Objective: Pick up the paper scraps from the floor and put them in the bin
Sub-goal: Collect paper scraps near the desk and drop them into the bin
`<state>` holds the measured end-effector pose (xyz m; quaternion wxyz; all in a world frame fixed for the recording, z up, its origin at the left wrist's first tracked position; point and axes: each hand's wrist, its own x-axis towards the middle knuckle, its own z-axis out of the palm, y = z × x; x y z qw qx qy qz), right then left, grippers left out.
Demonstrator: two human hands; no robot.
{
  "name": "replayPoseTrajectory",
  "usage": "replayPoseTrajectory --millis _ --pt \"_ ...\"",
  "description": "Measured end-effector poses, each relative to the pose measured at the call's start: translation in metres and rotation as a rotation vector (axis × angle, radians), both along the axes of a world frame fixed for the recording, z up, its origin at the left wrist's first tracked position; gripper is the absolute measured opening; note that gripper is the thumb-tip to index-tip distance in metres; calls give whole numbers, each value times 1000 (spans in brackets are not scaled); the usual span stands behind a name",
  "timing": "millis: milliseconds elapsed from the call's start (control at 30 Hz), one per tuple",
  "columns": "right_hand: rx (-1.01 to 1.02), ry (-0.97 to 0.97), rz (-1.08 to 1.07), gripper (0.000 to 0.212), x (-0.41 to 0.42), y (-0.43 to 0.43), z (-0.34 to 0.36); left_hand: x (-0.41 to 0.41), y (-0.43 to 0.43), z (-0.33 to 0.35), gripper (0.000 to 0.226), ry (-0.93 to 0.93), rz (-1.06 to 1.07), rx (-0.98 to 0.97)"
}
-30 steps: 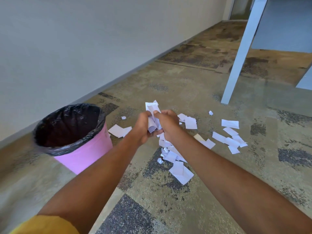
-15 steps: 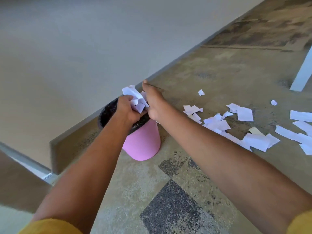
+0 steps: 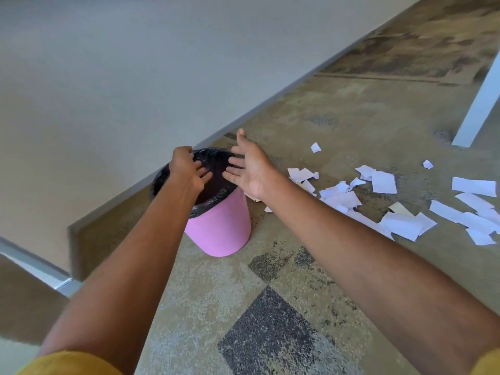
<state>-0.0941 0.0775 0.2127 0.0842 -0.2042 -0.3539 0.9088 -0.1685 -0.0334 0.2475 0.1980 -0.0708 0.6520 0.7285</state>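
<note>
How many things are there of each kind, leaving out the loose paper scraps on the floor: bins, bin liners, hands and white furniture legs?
Pink bin: 1
Black bin liner: 1
Hands: 2 (left hand, right hand)
White furniture leg: 1
Total: 5

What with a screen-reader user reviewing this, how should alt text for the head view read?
A person's left hand and right hand hover open over a pink bin with a black liner; white paper scraps litter the carpet to its right.
</note>
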Motion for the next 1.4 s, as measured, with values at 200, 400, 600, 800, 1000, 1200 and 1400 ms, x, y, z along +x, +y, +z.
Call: replayPoseTrajectory --millis 200,400,600,800,1000,1200,1400 --pt "102 -62 -95 45 52 44 -23 31 45 -14 25 155 -190 -27" --pt "146 -198 -222 23 124 97 -61 78 102 -55 18 127 -534 -146" --pt "192 -360 -305 10 206 142 -104 119 144 -117 15 176 -837 -390" --pt "420 -677 -315 15 258 160 -156 139 169 -172 21 435 -1096 -664" --pt "1042 -901 -12 33 287 150 -217 136 180 -226 25 696 -1138 -858" --pt "1407 -909 271 75 282 132 -241 131 176 -268 60 753 -1152 -982" --pt "1701 -948 334 87 266 122 -251 133 175 -285 70 786 -1115 -1009"
